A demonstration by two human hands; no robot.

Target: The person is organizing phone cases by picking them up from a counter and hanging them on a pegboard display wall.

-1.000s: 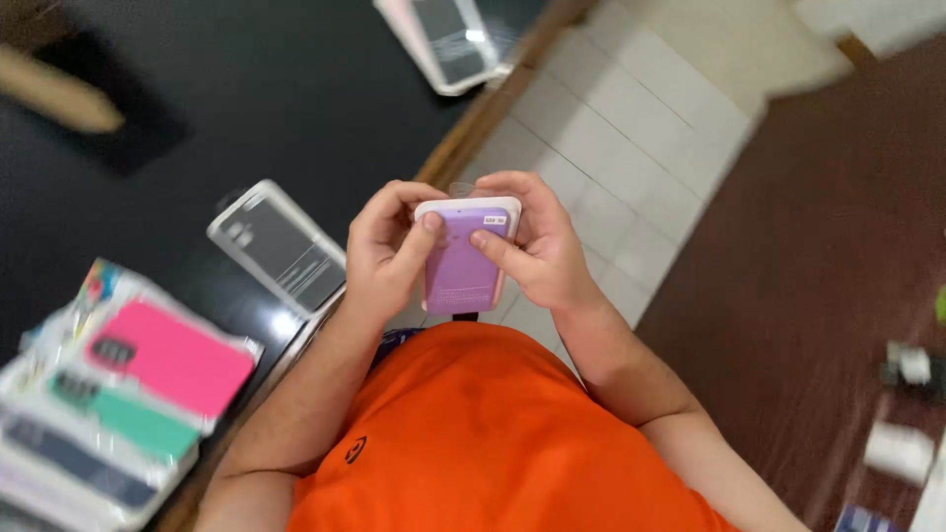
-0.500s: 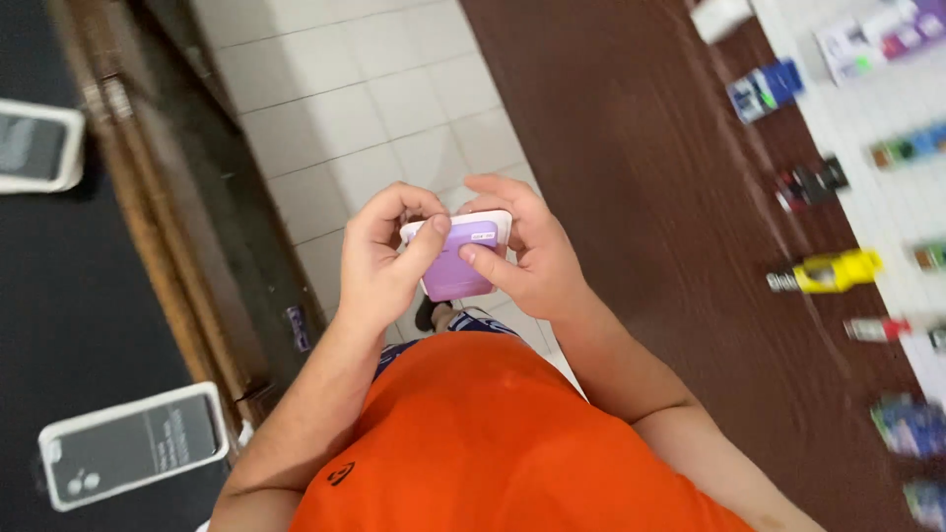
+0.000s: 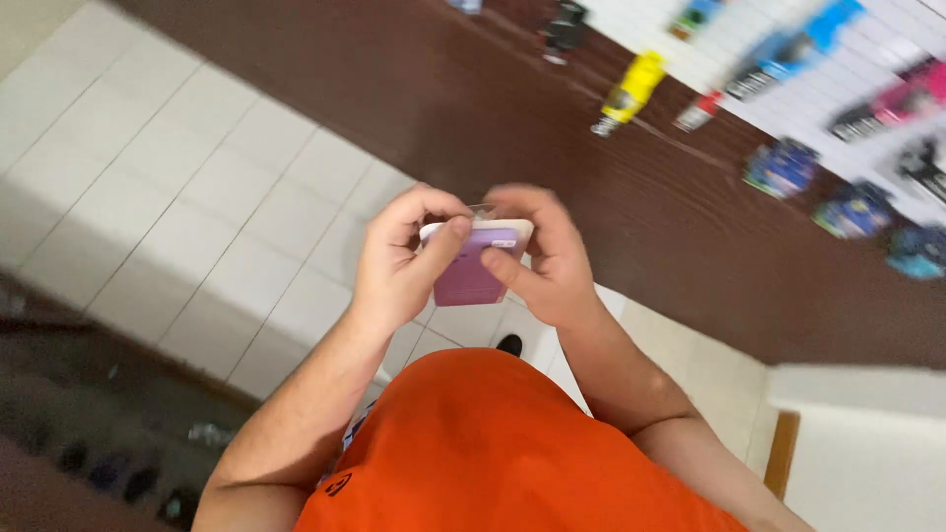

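Saw purple phone case (image 3: 471,268) at frame centre, chest height above tiled floor (image 3: 187,197). Left hand (image 3: 399,261) and right hand (image 3: 547,258) both gripped it, thumbs pressing face. Judged risk: thumb slip, case drops onto tiles. View blurred.

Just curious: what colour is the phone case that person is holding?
Purple, a soft lilac; the phone case shows best in the head view.

Below me is my orange shirt (image 3: 503,443) and a pale tiled floor (image 3: 197,197). A dark brown wall (image 3: 591,177) runs across ahead, and above it a white board (image 3: 788,59) holds small hanging packages, one yellow (image 3: 636,81), several blue (image 3: 783,167), all blurred.
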